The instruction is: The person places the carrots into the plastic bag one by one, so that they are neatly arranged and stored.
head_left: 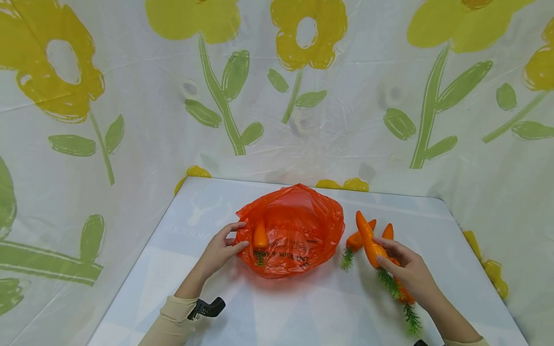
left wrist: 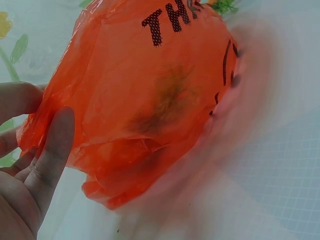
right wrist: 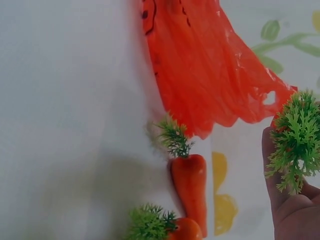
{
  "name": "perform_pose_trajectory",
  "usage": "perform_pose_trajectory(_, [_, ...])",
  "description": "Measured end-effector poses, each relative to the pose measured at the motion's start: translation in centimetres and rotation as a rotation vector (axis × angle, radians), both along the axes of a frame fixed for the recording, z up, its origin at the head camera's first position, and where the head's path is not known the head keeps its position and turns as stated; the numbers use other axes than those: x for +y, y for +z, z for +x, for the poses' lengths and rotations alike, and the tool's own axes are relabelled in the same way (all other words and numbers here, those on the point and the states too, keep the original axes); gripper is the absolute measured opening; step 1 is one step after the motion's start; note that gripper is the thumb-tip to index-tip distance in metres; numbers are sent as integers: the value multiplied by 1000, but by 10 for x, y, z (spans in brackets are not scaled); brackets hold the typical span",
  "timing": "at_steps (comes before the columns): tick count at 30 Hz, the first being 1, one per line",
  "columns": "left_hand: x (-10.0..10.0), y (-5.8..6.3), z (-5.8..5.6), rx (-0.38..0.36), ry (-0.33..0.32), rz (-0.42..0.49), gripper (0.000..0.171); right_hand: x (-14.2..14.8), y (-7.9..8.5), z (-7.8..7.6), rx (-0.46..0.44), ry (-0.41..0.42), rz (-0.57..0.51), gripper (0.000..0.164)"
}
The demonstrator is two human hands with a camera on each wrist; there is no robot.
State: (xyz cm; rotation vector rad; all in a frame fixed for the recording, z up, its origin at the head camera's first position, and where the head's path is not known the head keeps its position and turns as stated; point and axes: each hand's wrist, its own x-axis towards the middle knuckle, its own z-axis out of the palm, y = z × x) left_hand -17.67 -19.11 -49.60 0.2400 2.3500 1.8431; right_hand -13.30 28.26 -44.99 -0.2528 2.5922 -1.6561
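A red plastic bag lies on the table with its mouth spread. My left hand pinches the bag's left edge between thumb and fingers. Inside the bag is an orange carrot; its leafy top shows dimly through the plastic in the left wrist view. My right hand holds another carrot to the right of the bag, its tip pointing up and its green top hanging down. A carrot lies beside the bag, and one more carrot is partly hidden behind my right hand.
Everything stands on a pale table with a faint printed pattern. A white curtain with yellow flowers and green leaves hangs behind the table and at its sides.
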Motion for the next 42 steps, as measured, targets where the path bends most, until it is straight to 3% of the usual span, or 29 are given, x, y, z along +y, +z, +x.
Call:
perform_pose_trajectory(10, [1, 0, 0, -2, 11, -20, 56, -3, 5, -1, 27, 15, -3, 43])
perform_pose_trajectory(26, [2, 2, 0, -4, 5, -29, 56, -12, 17, 1, 27, 69, -99, 40])
perform_pose_trajectory(42, [3, 1, -1, -1, 1, -20, 55, -22, 33, -2, 41, 66, -44, 41])
